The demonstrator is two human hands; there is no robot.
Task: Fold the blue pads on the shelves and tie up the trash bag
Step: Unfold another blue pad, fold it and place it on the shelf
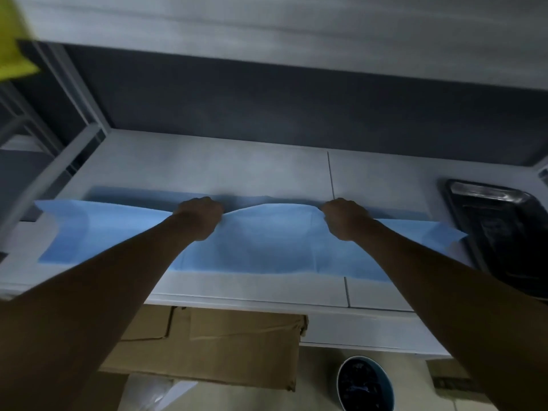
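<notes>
Head view: both hands, left and right, gripping blue pad far edge.

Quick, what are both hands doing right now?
Left hand: fingers curled, gripping the far edge of the blue pad on the shelf.
Right hand: fingers curled, gripping the same edge.

Your hands had bare shelf open behind the blue pad | upper shelf capped your reach overhead | dark tray blocked the right end, touching the pad's edge | shelf post closed the left | cardboard box filled the space below
</notes>
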